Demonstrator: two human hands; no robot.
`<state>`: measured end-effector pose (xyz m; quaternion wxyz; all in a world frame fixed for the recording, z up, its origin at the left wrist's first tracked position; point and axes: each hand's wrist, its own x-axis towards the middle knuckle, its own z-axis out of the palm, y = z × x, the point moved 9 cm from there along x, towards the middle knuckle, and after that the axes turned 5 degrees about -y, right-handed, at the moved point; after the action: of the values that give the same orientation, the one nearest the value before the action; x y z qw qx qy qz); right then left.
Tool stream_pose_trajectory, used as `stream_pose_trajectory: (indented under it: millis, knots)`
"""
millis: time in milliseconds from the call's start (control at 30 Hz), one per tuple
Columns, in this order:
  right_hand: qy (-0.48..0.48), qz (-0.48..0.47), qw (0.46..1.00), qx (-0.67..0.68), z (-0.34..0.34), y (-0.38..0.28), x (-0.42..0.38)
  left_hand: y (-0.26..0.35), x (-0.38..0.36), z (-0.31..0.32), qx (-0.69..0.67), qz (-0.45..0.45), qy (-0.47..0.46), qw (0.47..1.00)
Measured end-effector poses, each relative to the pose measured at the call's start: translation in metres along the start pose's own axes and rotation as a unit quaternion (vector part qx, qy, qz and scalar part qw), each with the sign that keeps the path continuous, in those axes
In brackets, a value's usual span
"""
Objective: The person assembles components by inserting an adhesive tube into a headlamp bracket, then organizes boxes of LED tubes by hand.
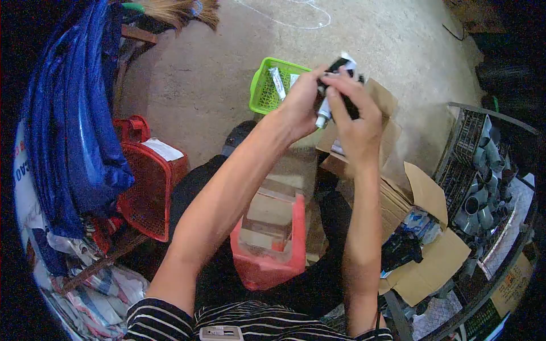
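In front of me I hold a white tube (323, 112) with a pale cap pointing down, and a black-and-white piece (342, 62) sticks out above my fingers. My left hand (303, 102) is closed around them from the left. The fingers of my right hand (361, 111) bend in over the same things from the right, overlapping my left fingertips. What lies between the fingers is partly hidden and blurred. Just beyond my left hand, a green plastic basket (257, 92) stands on the floor. Inside it lies another white tube (277, 83), with a second pale item partly covered by my hand.
An open cardboard box (382, 98) stands under my right hand; another box (435, 267) with plastic-wrapped goods is nearer. A red plastic stool (267, 270) is between my legs. Left are a red basket (145, 193) and blue tarpaulin (74, 125); right, crates of grey pipe fittings (483, 199).
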<state>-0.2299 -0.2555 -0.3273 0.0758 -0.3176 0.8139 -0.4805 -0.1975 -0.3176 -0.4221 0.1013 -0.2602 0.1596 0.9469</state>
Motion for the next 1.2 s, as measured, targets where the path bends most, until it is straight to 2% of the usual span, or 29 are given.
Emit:
stream_pose_trajectory:
  millis: [100, 200, 233, 300, 367, 400, 433, 500, 533, 633, 667, 767, 800, 900, 967, 1067, 1133, 1167, 1200]
  knots:
    - [0.073, -0.008, 0.995, -0.072, -0.029, 0.014, 0.003, -0.024, -0.004, 0.019, 0.065, -0.056, -0.068, 0.994]
    - [0.167, 0.008, 0.976, -0.141, -0.057, 0.025, 0.001, -0.038, -0.004, 0.029, 0.098, -0.075, -0.074, 0.99]
    - [0.141, 0.03, 0.984, -0.1, -0.055, 0.031, -0.001, -0.041, -0.002, 0.027, 0.105, -0.081, -0.075, 0.988]
    - [0.089, 0.07, 0.993, -0.011, -0.037, 0.032, -0.002, -0.025, -0.005, 0.019, 0.127, -0.017, -0.013, 0.992]
    - [-0.008, 0.107, 0.986, 0.128, -0.004, 0.031, -0.005, -0.005, 0.005, 0.002, 0.079, 0.044, -0.018, 0.996]
    - [-0.016, 0.084, 0.989, 0.119, 0.004, 0.024, -0.005, 0.001, -0.008, 0.005, 0.027, 0.037, 0.022, 0.999]
    - [-0.027, 0.062, 0.992, 0.111, 0.011, 0.018, -0.004, 0.003, -0.006, 0.002, 0.046, 0.044, 0.022, 0.998]
    - [0.035, 0.05, 0.997, 0.039, 0.001, 0.026, -0.001, 0.006, 0.0, 0.0, 0.081, 0.06, 0.019, 0.995]
    - [0.066, 0.043, 0.997, 0.001, -0.007, 0.032, 0.001, -0.004, -0.003, 0.0, 0.154, 0.027, 0.018, 0.987]
    - [0.147, 0.084, 0.985, -0.035, -0.042, 0.058, 0.0, -0.03, -0.005, 0.016, 0.219, -0.042, -0.037, 0.974]
    - [0.156, 0.107, 0.982, -0.02, -0.049, 0.068, -0.003, -0.032, -0.008, 0.019, 0.216, -0.028, -0.039, 0.975]
    - [0.089, 0.143, 0.985, -0.029, -0.035, 0.054, -0.005, -0.024, 0.0, 0.012, 0.233, 0.025, -0.033, 0.972]
    - [0.061, 0.098, 0.993, 0.005, -0.022, 0.045, -0.003, -0.012, -0.005, 0.01, 0.246, 0.043, 0.008, 0.968]
    - [-0.01, 0.047, 0.998, 0.034, 0.003, 0.023, -0.006, 0.002, -0.001, -0.007, 0.157, 0.052, 0.035, 0.986]
    - [0.047, 0.034, 0.998, -0.031, -0.003, 0.028, -0.007, 0.0, 0.003, -0.009, 0.261, 0.057, 0.003, 0.964]
    - [0.128, 0.044, 0.983, -0.122, -0.032, 0.044, -0.006, -0.015, -0.004, 0.008, 0.474, 0.036, -0.066, 0.877]
    - [0.175, 0.061, 0.966, -0.178, -0.057, 0.054, -0.007, -0.029, -0.012, 0.02, 0.425, -0.024, -0.109, 0.898]
    - [0.188, 0.109, 0.968, -0.127, -0.066, 0.068, -0.013, -0.035, -0.017, 0.027, 0.401, -0.056, -0.13, 0.905]
    - [0.202, 0.157, 0.964, -0.074, -0.074, 0.072, -0.017, -0.026, -0.023, 0.038, 0.393, -0.017, -0.093, 0.915]
